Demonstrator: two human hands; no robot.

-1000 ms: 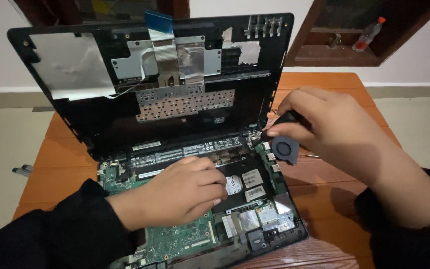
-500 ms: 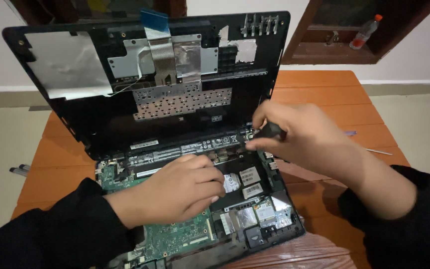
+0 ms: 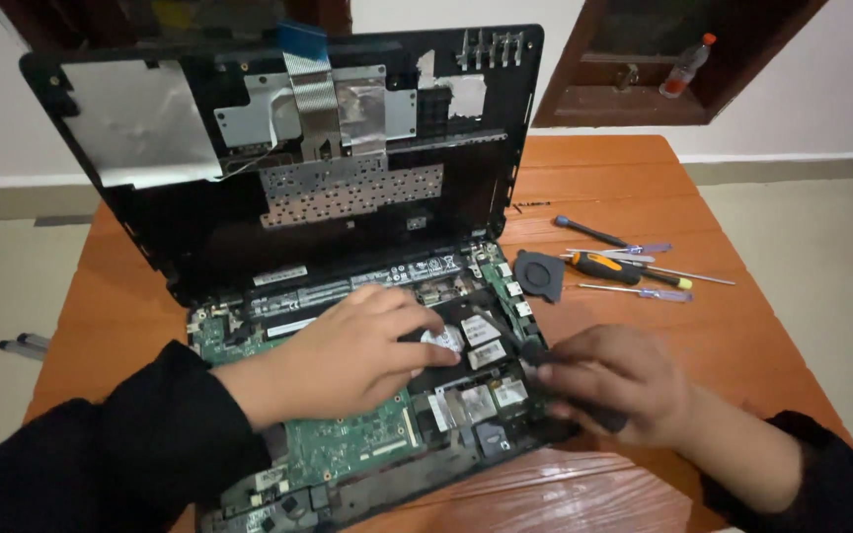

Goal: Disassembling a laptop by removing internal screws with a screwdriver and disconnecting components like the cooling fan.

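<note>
An opened laptop (image 3: 278, 188) lies on the wooden table, its lid-like upper shell tilted up and its green circuit board (image 3: 348, 444) bare. My left hand (image 3: 357, 345) rests palm down on the middle of the board, fingertips on a dark flat part beside small silver-labelled chips (image 3: 481, 331). My right hand (image 3: 614, 380) is at the laptop's right edge, closed around a black screwdriver (image 3: 520, 345) whose shaft points left onto the board. A small round black fan (image 3: 538, 273) lies on the table just right of the hinge, apart from both hands.
Several screwdrivers (image 3: 624, 266), one with an orange and black handle, lie on the wooden table (image 3: 644, 168) right of the fan. Clear plastic wrap (image 3: 545, 494) covers the table's near edge. A plastic bottle (image 3: 685, 67) stands in a wall niche. Two pens (image 3: 22, 345) lie on the floor at left.
My right hand, which held the fan near the hinge, has let it go on the table. It has come nearer to me and now grips a black screwdriver. My left hand has stayed on the board.
</note>
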